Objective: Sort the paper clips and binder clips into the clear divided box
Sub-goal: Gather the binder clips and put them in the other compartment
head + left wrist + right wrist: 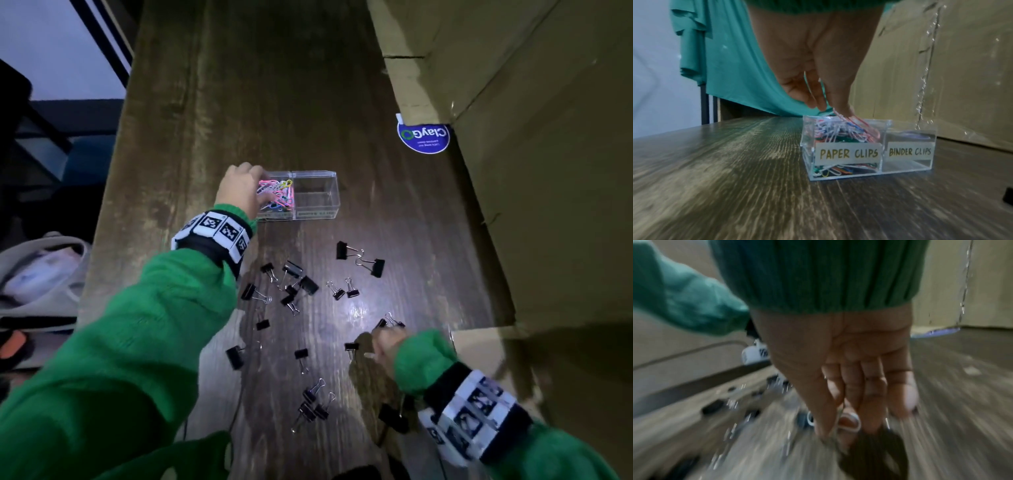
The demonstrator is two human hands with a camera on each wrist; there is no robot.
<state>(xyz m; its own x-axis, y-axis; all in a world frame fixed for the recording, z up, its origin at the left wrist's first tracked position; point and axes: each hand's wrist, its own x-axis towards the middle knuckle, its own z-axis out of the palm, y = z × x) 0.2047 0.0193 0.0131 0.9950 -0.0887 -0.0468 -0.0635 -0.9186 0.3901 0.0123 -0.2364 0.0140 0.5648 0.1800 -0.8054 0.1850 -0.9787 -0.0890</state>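
The clear divided box (315, 214) stands mid-table, with labels reading PAPER CLIPS and BINDER CLIPS (909, 152). Its left half holds a heap of coloured paper clips (279, 195) (838, 131); the right half is bare. My left hand (239, 190) (818, 100) hovers over the left half, fingertips pinching a few paper clips at the heap's top. Several black binder clips (294, 284) lie scattered nearer me. My right hand (385, 341) (838, 426) pinches the wire handles of one binder clip (390, 322) (875, 457) low over the table; that view is blurred.
A large cardboard box (513, 137) lines the table's right side, with a round blue sticker (423, 135) at its foot. The table's left edge (102, 219) drops to a bag (41, 270) below. A thin dark cable (236, 411) runs along the near table.
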